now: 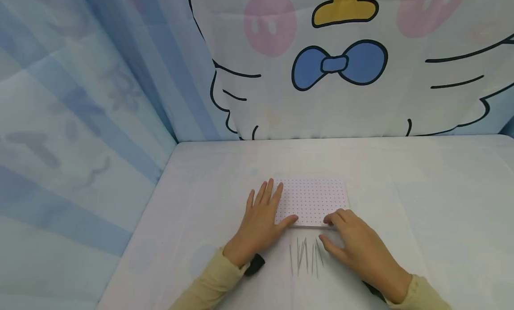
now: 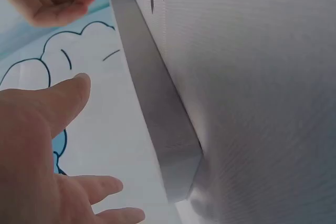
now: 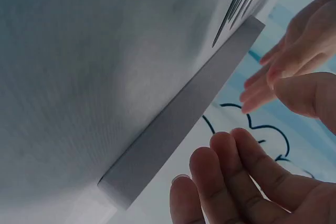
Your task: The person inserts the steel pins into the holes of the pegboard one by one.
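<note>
A pale board (image 1: 315,198) with rows of small dark dots lies flat on the table. My left hand (image 1: 259,221) spreads its straight fingers at the board's left side, thumb near the front edge. Over the front right corner is my right hand (image 1: 357,243), its fingers loosely bent and its thumb apart from them. In the right wrist view nothing sits between that thumb and the fingers. Several thin needle-like sticks (image 1: 307,256) lie in front of the board, between the two hands. Both wrist views show the thick side of the board (image 2: 149,77).
A white cloth covers the table (image 1: 421,203). Behind its far edge hangs a curtain (image 1: 341,109) with a cartoon figure and a blue bow. Another blue and white curtain (image 1: 80,167) hangs along the left side.
</note>
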The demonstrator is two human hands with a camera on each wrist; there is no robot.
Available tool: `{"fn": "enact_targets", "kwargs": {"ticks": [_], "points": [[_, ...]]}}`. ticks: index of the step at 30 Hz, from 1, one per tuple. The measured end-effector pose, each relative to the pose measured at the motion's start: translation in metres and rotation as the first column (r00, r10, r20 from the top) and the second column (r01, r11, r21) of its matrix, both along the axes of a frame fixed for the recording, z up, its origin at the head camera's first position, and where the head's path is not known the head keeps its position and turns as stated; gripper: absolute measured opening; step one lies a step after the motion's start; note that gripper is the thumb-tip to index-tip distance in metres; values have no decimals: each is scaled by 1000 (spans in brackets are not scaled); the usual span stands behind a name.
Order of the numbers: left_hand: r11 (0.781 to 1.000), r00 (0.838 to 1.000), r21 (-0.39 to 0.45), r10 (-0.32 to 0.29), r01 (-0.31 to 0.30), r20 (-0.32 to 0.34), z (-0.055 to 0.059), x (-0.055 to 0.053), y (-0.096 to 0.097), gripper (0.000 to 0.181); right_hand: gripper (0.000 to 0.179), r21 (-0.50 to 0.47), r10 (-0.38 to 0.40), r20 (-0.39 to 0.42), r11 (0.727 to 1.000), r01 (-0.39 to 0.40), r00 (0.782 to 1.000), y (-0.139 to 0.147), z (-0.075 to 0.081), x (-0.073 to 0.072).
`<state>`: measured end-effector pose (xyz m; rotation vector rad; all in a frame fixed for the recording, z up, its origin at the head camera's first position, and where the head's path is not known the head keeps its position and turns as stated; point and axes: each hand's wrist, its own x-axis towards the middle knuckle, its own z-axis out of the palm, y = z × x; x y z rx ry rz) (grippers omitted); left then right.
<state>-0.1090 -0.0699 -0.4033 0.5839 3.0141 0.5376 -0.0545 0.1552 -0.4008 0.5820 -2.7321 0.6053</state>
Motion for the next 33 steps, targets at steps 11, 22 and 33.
{"fn": "enact_targets", "kwargs": {"ticks": [11, 22, 33], "points": [[997, 994, 78, 20, -28, 105, -7, -8, 0, 88, 16, -11, -22, 328, 1000, 27, 944, -7, 0, 3], [993, 981, 114, 20, -43, 192, -11, -10, -2, 91, 15, 10, -18, 361, 1000, 15, 932, -7, -5, 0], [991, 979, 124, 19, -45, 205, -13, -12, -4, 94, 13, 11, -23, 352, 1000, 21, 936, -10, -3, -3]]}}
